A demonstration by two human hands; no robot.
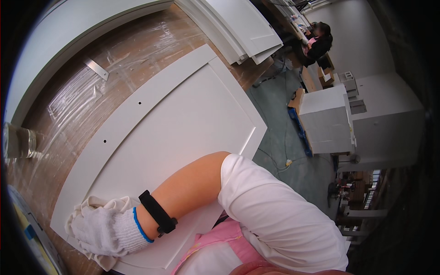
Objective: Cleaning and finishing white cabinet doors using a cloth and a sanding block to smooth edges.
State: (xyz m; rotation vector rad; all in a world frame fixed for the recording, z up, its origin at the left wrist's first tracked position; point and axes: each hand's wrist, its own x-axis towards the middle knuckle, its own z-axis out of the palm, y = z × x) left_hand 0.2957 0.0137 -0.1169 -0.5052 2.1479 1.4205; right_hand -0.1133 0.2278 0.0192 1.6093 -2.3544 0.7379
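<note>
My right hand (pixel 107 231), in a white knitted glove with a blue cuff edge, rests on a crumpled off-white cloth (pixel 94 201). It presses the cloth against the lower left part of a white cabinet door (pixel 183 123). The fingers are mostly covered by glove and cloth, but the hand appears to grip the bunched fabric. The door has a raised frame, a recessed centre panel and two small dark holes along its far-left border. A black strap (pixel 156 211) circles my right wrist. My left hand is out of the picture.
The door lies on a plastic-covered table (pixel 156 41). On it are a metal strip (pixel 97 68), a roll of clear tape (pixel 20 141) and a long white panel (pixel 91 27). White doors are stacked (pixel 233 27) at the far side. A person (pixel 317 43) works beyond a wrapped pallet load (pixel 325 119).
</note>
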